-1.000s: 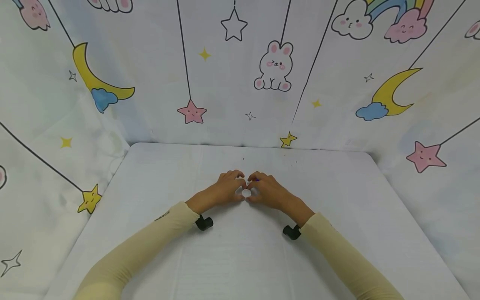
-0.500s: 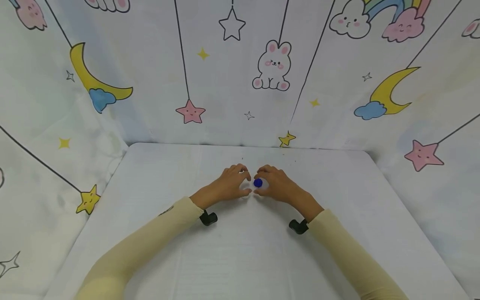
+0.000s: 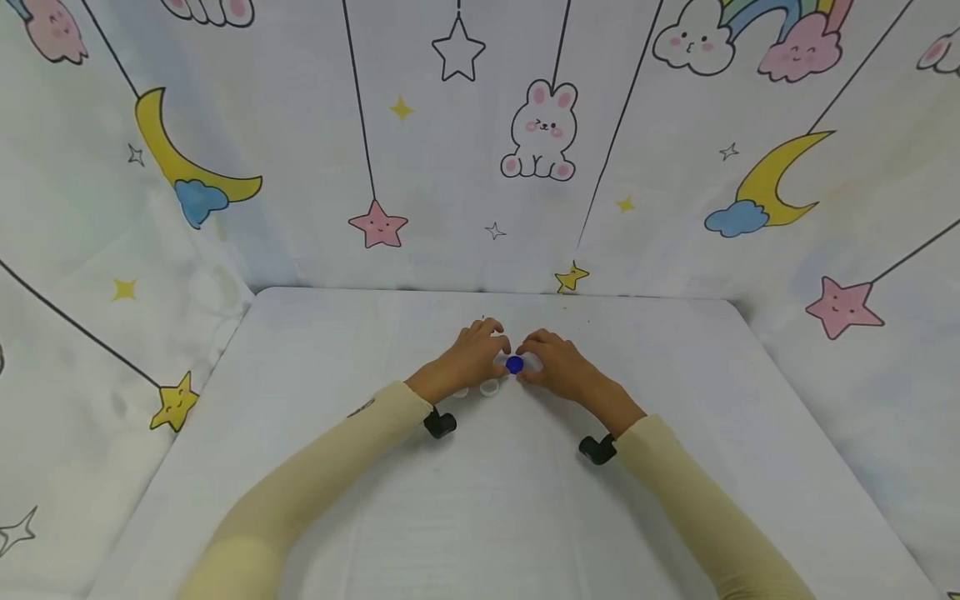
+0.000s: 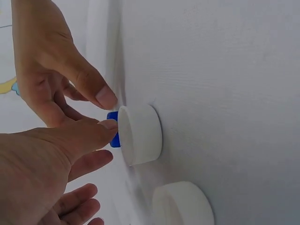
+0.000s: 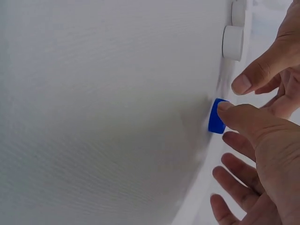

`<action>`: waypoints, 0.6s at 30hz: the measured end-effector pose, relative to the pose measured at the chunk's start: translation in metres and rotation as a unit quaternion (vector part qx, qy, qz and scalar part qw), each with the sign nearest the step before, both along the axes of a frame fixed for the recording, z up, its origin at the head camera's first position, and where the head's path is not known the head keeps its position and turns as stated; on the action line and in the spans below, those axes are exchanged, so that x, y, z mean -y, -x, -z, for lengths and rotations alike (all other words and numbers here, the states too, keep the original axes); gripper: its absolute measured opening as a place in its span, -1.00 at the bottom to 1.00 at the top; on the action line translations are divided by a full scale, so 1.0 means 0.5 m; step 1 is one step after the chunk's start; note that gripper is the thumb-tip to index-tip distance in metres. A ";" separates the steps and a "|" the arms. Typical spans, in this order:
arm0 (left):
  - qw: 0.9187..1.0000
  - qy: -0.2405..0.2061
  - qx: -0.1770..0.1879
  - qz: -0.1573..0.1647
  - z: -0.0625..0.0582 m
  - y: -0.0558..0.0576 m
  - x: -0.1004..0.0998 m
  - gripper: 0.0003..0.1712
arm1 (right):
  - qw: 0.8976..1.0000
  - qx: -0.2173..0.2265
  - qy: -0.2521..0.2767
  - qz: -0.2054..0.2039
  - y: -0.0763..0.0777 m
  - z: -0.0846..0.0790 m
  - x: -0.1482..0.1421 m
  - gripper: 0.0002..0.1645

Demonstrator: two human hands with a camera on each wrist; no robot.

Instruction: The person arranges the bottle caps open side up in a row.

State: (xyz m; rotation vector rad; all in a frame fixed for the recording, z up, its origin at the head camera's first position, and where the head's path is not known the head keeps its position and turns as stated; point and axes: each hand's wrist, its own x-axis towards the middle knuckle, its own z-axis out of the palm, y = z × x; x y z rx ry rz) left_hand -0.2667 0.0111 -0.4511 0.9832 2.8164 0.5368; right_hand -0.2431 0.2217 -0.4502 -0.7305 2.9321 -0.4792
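A small blue cap (image 3: 514, 365) sits on the white table between my hands. My right hand (image 3: 558, 367) has its thumb at the cap in the right wrist view, the index finger curved around it and the other fingers loosely spread. My left hand (image 3: 476, 358) reaches in from the other side, its thumb close to the cap; a small gap shows beside its thumb tip. Just this side of the left hand lie two white ring-shaped caps, a nearer one (image 4: 140, 136) and another (image 4: 183, 204), partly cut off in the left wrist view.
The white tabletop (image 3: 465, 500) stretches around the hands. Behind it hangs a pale cloth (image 3: 450, 167) printed with stars, moons and a rabbit. Black wrist cameras, left (image 3: 440, 423) and right (image 3: 597, 451), stick out below the sleeves.
Both hands moved forward from the white caps, and the blue cap came into view. The left hand then shifted right toward it, uncovering the white caps. The blue cap has barely moved lately.
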 end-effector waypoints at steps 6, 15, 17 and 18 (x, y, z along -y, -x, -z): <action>1.000 -0.006 0.004 -0.006 0.013 0.005 -0.009 -0.65 | 1.000 -0.001 -0.006 0.002 0.006 0.012 -0.002 -0.60; 1.000 0.008 -0.019 -0.001 0.018 0.006 -0.017 -0.67 | 1.000 -0.007 -0.008 -0.001 0.012 0.023 -0.002 -0.66; 1.000 0.011 -0.026 0.000 0.020 0.007 -0.019 -0.68 | 1.000 -0.004 -0.009 0.000 0.013 0.025 -0.002 -0.67; 0.999 0.013 -0.030 0.000 0.021 0.007 -0.019 -0.68 | 1.000 -0.003 -0.009 0.000 0.014 0.026 -0.002 -0.68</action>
